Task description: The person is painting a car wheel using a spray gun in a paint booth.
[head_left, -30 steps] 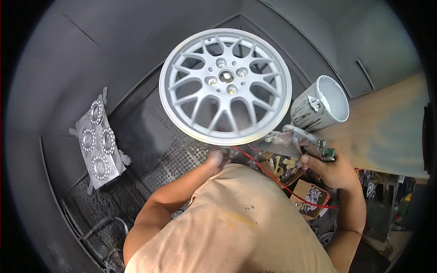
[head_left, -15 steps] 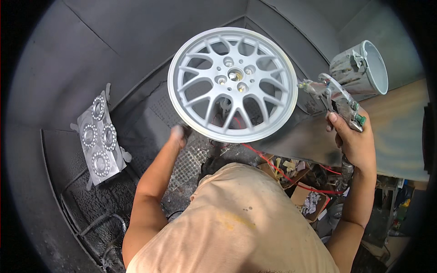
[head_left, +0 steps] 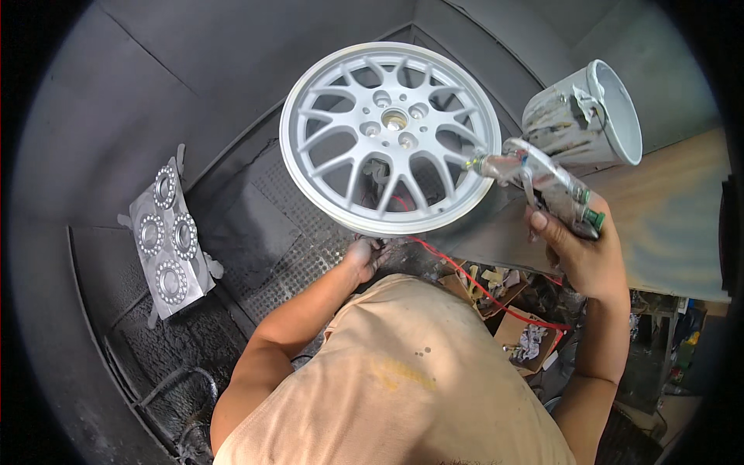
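A silver-grey alloy wheel with a mesh of spokes lies face up in front of me, raised above the floor. My right hand grips a paint-smeared spray gun, its thumb on the near side. The gun's nozzle lies over the wheel's right edge in this view. Beyond the gun is its large grey-white paint cup, streaked with paint. My left hand is at the wheel's near edge, slightly below the rim. Its fingers look bent but are dark and partly hidden, so their hold is unclear.
On the left stands a tilted silver panel bearing several round, studded parts. A red hose runs under the wheel toward the right. Open cardboard boxes with crumpled scraps sit at lower right, beside a large board. Grey walls enclose the space.
My left hand has moved right along the wheel's near edge. The spray gun and its cup have moved left, bringing the nozzle over the wheel's right side.
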